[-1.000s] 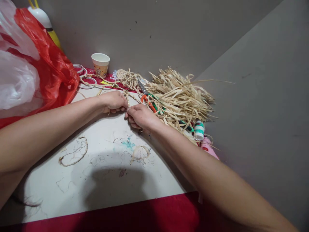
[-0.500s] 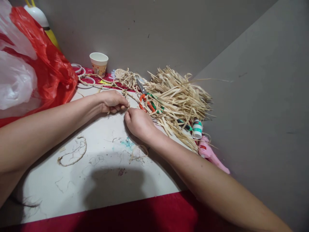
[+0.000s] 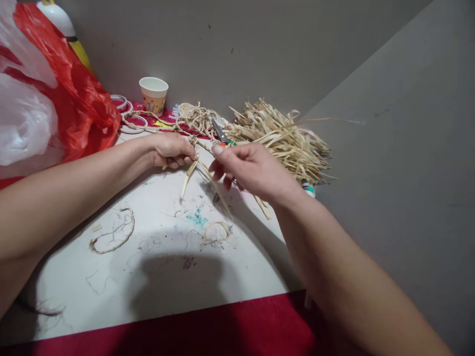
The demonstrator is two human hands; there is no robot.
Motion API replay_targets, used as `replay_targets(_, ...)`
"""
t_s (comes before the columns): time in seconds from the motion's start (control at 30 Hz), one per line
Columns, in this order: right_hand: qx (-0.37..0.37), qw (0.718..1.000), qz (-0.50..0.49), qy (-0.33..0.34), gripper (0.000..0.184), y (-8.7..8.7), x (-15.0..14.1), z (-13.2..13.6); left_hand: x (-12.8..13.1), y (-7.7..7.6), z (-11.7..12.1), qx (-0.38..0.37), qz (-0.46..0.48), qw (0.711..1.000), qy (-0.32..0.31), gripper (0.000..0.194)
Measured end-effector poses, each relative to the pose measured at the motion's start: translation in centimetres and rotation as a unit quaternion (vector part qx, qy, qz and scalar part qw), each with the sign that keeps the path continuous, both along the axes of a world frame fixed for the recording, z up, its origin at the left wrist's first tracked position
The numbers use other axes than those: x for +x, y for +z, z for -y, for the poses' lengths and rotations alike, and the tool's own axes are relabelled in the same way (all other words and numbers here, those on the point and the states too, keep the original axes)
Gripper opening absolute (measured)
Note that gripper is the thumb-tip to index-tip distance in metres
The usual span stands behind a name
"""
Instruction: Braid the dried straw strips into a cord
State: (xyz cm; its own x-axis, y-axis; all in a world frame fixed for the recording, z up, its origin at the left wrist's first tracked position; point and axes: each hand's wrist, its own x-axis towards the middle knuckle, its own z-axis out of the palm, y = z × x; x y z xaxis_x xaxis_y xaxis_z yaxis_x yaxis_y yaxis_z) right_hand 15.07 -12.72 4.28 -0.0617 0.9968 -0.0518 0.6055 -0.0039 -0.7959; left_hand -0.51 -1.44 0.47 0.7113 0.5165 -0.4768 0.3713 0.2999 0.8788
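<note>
Our left fingers (image 3: 188,150) pinch the straw cord (image 3: 193,142) shut just above its loose strands (image 3: 188,178), presumably so it won't unravel. Our right fingers (image 3: 227,182) are half open beside them, seemingly holding nothing. Beyond both lie the scissors (image 3: 219,132) and, rightward, the straw pile (image 3: 274,141), handy on the tabletop (image 3: 156,217).

From the middle of the tabletop (image 3: 159,212), plastic bags (image 3: 85,113) lie at 10 o'clock, rings (image 3: 135,123) at 11, and a paper cup (image 3: 153,96) at 12, behind them. Fibre strands (image 3: 188,180) sit at 1, before a cord heap (image 3: 198,118). Scissors (image 3: 218,131) lie between heap and straw bundle (image 3: 293,148), at 2; a cord piece (image 3: 131,227) at 9.
</note>
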Motion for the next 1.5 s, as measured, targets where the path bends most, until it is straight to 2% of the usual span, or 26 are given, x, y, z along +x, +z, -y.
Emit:
replay_targets(0.07,-0.014,0.998,-0.048,-0.050,0.030,-0.5,0.7,-1.1,-0.1,-0.1,-0.2,0.005,0.009,1.000,-0.016,0.029)
replay_targets(0.13,-0.069,0.992,-0.086,-0.064,0.021,-1.4,0.9,-2.1,-0.1,-0.3,-0.3,0.007,0.016,0.999,-0.032,0.028)
replay_targets(0.27,-0.214,0.956,-0.200,0.018,0.020,-3.4,0.3,-3.8,-0.1,-0.3,-0.4,0.013,0.013,1.000,-0.018,0.023)
replay_targets(0.33,-0.252,0.935,-0.244,0.044,0.024,-3.9,0.1,-4.4,-0.2,-0.2,-0.3,0.023,0.010,1.000,-0.016,0.021)
replay_targets(0.5,-0.318,0.898,-0.300,0.048,0.030,-4.5,0.3,-5.2,-0.2,0.0,-0.1,0.066,-0.011,0.998,-0.015,0.020)
replay_targets(0.63,-0.333,0.882,-0.328,0.052,0.024,-4.7,0.5,-5.2,-0.4,0.0,-0.2,0.084,-0.019,0.996,-0.040,0.020)
replay_targets(0.77,-0.309,0.899,-0.309,0.030,0.024,-4.8,0.1,-5.1,-0.5,0.2,-0.4,0.107,-0.048,0.990,-0.077,0.020)
replay_targets(0.9,-0.279,0.923,-0.266,0.003,0.027,-4.8,-0.8,-4.9,-0.4,0.7,-0.1,0.210,-0.118,0.968,-0.068,0.015)
replay_targets(1.0,-0.264,0.930,-0.254,-0.030,0.027,-4.8,-1.4,-4.8,0.0,1.4,0.7,0.310,-0.186,0.931,-0.058,0.009)
replay_targets(1.17,-0.284,0.909,-0.300,-0.052,0.025,-4.8,-1.5,-4.8,0.6,2.1,2.0,0.451,-0.248,0.857,-0.028,0.013)
replay_targets(1.23,-0.294,0.897,-0.326,-0.052,0.023,-4.8,-1.3,-4.7,0.6,2.3,2.0,0.460,-0.248,0.852,-0.034,0.016)
replay_targets(1.37,-0.315,0.876,-0.364,-0.035,0.018,-4.8,-1.0,-4.7,0.6,2.7,1.9,0.437,-0.254,0.861,-0.061,0.015)
replay_targets(1.5,-0.319,0.871,-0.371,-0.035,0.018,-4.9,-1.1,-4.9,1.0,2.7,2.6,0.481,-0.271,0.832,-0.054,0.016)
